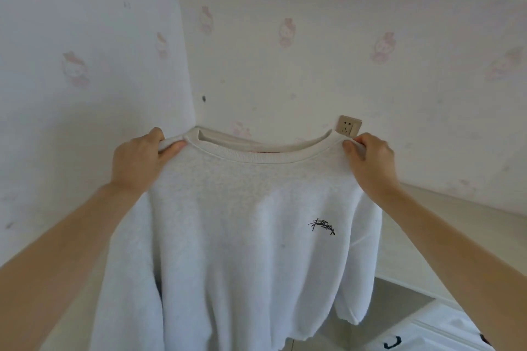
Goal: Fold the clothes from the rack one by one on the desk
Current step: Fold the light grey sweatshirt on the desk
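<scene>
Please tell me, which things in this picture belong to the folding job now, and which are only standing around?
Belonging to the job:
white sweatshirt
left hand, gripping one shoulder
right hand, gripping the other shoulder
desk

Only standing around:
wall socket
white garment, bottom right

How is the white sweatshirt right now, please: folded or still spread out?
Spread out, unfolded: the sweatshirt hangs full length, gripped at its shoulders by the left hand and right hand.
</scene>
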`<state>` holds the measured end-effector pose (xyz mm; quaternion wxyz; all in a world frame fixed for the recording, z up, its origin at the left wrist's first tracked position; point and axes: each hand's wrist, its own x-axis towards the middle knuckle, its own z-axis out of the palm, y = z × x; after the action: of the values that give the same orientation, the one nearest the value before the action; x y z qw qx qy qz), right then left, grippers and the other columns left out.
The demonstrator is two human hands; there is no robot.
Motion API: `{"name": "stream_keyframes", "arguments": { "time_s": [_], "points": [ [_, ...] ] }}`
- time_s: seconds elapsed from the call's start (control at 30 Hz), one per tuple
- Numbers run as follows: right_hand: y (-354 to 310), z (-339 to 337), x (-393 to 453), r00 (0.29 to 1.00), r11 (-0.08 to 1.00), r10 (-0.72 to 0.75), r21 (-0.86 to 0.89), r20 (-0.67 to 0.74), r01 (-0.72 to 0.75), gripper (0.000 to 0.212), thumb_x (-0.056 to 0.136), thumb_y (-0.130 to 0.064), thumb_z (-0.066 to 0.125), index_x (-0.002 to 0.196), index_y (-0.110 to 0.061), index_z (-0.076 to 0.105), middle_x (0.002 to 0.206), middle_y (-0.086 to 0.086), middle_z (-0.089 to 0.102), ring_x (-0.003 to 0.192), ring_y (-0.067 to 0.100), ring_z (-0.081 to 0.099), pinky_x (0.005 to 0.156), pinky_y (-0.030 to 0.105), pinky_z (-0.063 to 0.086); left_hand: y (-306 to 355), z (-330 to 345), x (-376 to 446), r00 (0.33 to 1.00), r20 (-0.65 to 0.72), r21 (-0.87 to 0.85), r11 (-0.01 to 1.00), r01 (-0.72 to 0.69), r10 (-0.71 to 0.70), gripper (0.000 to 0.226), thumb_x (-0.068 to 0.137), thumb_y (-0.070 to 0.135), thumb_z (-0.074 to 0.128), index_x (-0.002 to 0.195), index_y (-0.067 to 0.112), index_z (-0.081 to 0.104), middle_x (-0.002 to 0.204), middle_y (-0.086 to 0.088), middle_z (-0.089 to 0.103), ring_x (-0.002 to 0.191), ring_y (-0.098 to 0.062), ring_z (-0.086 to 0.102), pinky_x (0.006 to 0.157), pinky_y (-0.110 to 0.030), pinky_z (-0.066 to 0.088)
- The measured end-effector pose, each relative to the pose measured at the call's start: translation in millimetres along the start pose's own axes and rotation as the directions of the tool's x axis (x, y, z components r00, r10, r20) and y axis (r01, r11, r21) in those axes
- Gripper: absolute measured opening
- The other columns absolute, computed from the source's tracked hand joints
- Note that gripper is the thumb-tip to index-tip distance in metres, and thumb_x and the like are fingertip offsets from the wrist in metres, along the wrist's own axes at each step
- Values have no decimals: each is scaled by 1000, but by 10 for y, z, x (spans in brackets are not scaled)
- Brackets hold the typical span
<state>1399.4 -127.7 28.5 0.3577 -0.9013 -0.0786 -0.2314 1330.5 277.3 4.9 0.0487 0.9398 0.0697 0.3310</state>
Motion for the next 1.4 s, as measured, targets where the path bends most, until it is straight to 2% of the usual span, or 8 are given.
{"name": "stream_keyframes", "arguments": {
  "time_s": [0.2,0.43,0.57,0.77,0.9,1.13,1.27,1.4],
  "points": [
    [279,697,818,994,994,-102,-46,36,104,29,98,-24,50,71,-15,46,61,-8,42,68,22,43,64,29,30,-247,778,606,1000,-7,42,999,-3,3,60,88,64,47,71,7,46,53,-19,56,50,-39,59,48,-34,38],
    [613,1817,1813,977,982,-144,-99,159,161,21,102,-27,41,88,-14,48,86,2,50,89,21,40,73,27,27,-739,1966,1498,993,46,81,990,-113,110,69,91,71,23,72,8,45,51,-14,54,41,-35,56,45,-30,33],
    [768,2310,2206,959,960,-185,-171,215,223,28,104,-28,34,96,-6,48,91,7,51,93,25,40,79,37,36,-950,2472,1841,985,97,114,982,-152,141,58,92,59,39,73,5,46,51,-16,54,40,-35,55,46,-30,31],
    [1082,3285,2740,823,749,-364,-388,437,537,29,100,-25,40,116,-2,47,108,16,56,94,34,45,82,49,39,-1350,3280,2127,973,220,151,983,-108,74,52,89,51,41,80,0,49,56,-22,58,45,-39,58,47,-31,32],
    [1428,4031,2752,771,627,-368,-474,520,619,31,90,-8,47,119,2,47,98,19,55,84,34,47,72,47,43,-1494,3936,2068,948,312,215,968,-128,57,32,89,28,54,81,-3,51,59,-26,59,44,-42,57,47,-37,40],
    [1793,4733,2724,693,401,-419,-565,587,721,73,65,10,52,134,-7,34,92,16,46,78,31,44,63,39,31,-1613,4690,1930,920,391,326,934,-146,7,18,92,9,61,92,-7,51,82,-28,55,49,-45,59,44,-37,32],
    [1986,5049,2670,642,359,-430,-533,635,766,60,68,6,43,126,-7,35,90,16,51,77,32,49,63,39,39,-1559,5032,1764,876,463,387,920,-66,-132,19,95,13,54,104,-4,53,103,-24,54,87,-45,59,61,-46,43],
    [2070,5121,2628,629,505,-345,-427,697,750,51,80,9,46,127,-7,35,104,16,51,95,32,48,77,36,42,-1386,5133,1593,768,576,439,898,-3,-279,31,93,11,47,122,3,48,122,-15,50,112,-35,49,87,-44,42]
  ]
}}
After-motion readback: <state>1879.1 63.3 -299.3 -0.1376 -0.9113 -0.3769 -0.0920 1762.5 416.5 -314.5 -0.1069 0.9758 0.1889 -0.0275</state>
